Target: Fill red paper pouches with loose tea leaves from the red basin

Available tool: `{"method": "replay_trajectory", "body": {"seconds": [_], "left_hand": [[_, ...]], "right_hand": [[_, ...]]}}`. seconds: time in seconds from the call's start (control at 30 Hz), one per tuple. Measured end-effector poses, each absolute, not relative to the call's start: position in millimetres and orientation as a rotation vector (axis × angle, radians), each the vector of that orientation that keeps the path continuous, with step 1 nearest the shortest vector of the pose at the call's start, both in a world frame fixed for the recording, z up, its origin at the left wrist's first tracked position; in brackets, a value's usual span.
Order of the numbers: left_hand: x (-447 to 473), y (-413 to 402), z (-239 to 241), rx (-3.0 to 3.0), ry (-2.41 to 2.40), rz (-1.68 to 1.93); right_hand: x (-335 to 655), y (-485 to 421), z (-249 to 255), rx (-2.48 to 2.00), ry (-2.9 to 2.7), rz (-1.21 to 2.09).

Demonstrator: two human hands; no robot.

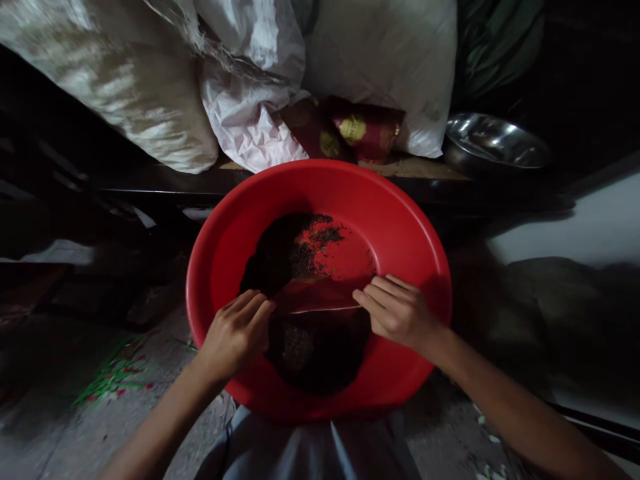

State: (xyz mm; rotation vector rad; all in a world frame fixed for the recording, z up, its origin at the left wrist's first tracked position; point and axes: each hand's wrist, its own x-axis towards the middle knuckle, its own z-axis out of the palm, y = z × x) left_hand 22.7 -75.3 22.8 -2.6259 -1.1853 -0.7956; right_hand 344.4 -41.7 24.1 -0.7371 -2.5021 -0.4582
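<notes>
A dark red pouch (315, 297) is stretched between my two hands, its pale edge running across towards me. My left hand (243, 327) is closed on the pouch's left end, and my right hand (395, 310) pinches the right end. Below the pouch is a large red plastic basin (405, 220). Dark loose grains, perhaps tea leaves (300, 347), lie heaped on the basin's left and near side, with a thin scatter over its bare red bottom. Whether anything is inside the pouch I cannot tell.
Behind the basin, a dark bench (165, 183) bears white sacks (380, 60), dark red packets with a yellow emblem (367, 127) and a steel bowl (500, 143). Green strips (113, 370) lie on the floor at left. My lap is against the basin's near side.
</notes>
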Motion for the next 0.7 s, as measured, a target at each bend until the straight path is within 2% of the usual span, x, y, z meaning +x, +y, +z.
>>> {"method": "replay_trajectory", "body": {"seconds": [0.13,0.27,0.5,0.7], "left_hand": [[33,-73,27,-2.708,-1.136,-0.678],[35,-70,27,-2.753,-1.041,-0.683],[7,-79,7,-2.733,-1.108,-0.898],[20,-75,3,-2.696,-1.191,-1.038]], "right_hand": [[305,-43,39,-0.908,-2.618,-0.376],[259,-45,36,-0.717,-2.7,-0.351],[255,-38,26,-0.693,-2.607,-0.197],[246,-37,31,-0.645,-2.651,-0.136]]}}
